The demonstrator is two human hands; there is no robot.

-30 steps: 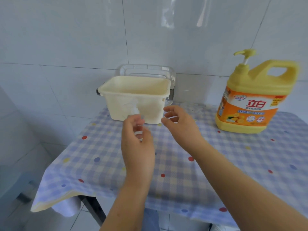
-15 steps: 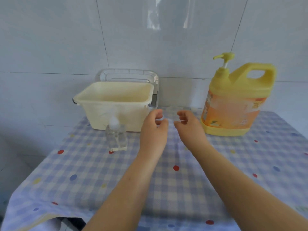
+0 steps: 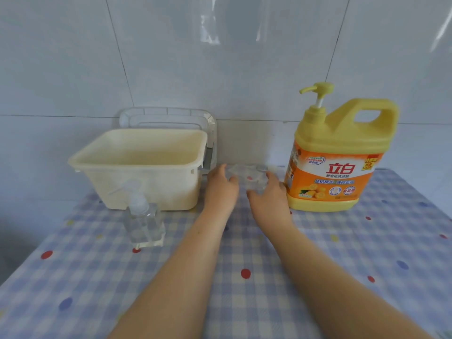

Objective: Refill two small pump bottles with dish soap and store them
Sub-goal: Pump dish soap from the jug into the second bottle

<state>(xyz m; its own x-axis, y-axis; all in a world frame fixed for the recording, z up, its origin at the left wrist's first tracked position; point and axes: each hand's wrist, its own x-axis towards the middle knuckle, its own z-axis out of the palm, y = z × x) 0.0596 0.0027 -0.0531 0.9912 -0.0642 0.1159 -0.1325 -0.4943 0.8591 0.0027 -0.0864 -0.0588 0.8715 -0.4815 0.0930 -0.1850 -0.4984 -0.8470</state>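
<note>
Two hands, left hand (image 3: 221,189) and right hand (image 3: 267,198), sit either side of the small bottle (image 3: 247,176) beside the yellow jug (image 3: 337,165), fingers half curled, grip unclear.

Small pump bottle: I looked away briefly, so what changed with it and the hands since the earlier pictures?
The left hand let go of the small pump bottle, which now stands on the tablecloth before the cream bin. It and the right hand moved back to a blurred clear object between bin and yellow jug; grip unclear. Bin and jug stayed put.
</note>
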